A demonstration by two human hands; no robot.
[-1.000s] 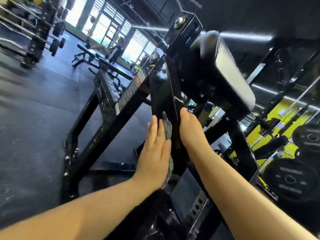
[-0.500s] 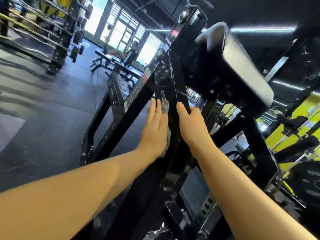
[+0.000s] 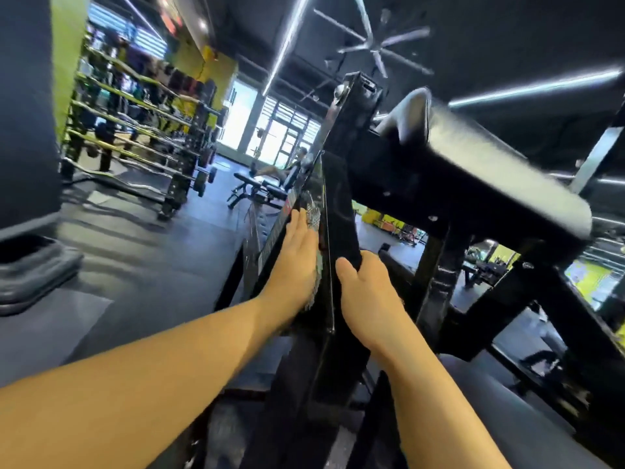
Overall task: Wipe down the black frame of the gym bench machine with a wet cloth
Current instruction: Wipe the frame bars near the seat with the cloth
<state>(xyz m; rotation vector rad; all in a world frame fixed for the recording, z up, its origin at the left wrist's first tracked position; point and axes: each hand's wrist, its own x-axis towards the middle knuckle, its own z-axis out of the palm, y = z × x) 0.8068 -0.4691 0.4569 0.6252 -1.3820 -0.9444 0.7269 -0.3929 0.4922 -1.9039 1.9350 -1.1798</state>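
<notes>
A slanted black frame post (image 3: 338, 204) of the bench machine rises through the middle of the head view, under a black padded rest (image 3: 480, 170). My left hand (image 3: 297, 262) lies flat with straight fingers and presses a grey patterned cloth (image 3: 313, 213) against the post's left face; the cloth shows past my fingertips and along the hand's edge. On the right side my right hand (image 3: 368, 292) grips the post's edge, thumb on the front face and fingers hidden behind it.
Black legs and crossbars (image 3: 436, 292) of the machine stand to the right. A rack of barbells and weights (image 3: 142, 137) lines the left wall. Another bench with a person (image 3: 274, 177) on it is at the back. Dark rubber floor (image 3: 135, 252) spreads left.
My left hand has slid the cloth higher up the post. My right hand stays on the post's right edge. The view has tilted upward, showing more ceiling and the rack.
</notes>
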